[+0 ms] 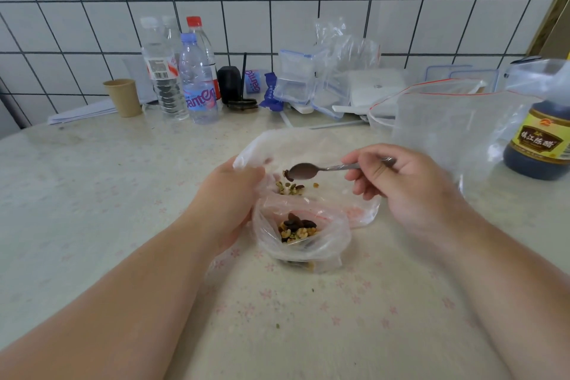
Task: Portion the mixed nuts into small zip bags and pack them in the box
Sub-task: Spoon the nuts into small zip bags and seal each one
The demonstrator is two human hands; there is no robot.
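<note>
Spoon axis: the metal spoon (pixel 311 170) lies almost level, its long axis running left to right; the bowl points to the person's left and the handle runs right into the right hand (pixel 401 179).
Right fingers: curled round the spoon handle, thumb on top, gripping it; the handle's end just shows past the knuckles.
Left fingers: the left hand (pixel 228 191) pinches the near-left edge of the large nut bag (pixel 308 145); the fingertips are hidden behind the plastic.
Small zip bag: the small zip bag (pixel 303 234) stands on the desk (pixel 108 194) just in front of the large bag, between the two hands, mouth open and facing up.
Contents: mixed nuts (pixel 297 230) sit in the small bag, dark raisin-like pieces with pale and yellow bits; a smaller heap of loose nuts (pixel 290 188) lies in the large bag under the spoon bowl.
Hard to make out: a dark piece clings at the spoon tip, possibly a raisin; the bowl itself is blurred.
Cut off: the dark vinegar bottle (pixel 539 136) at the right edge is partly out of frame, and a big clear zip bag (pixel 456 126) covers part of it.
Box: clear containers with blue rims (pixel 294 77) stand at the back of the desk by the tiled wall.
</note>
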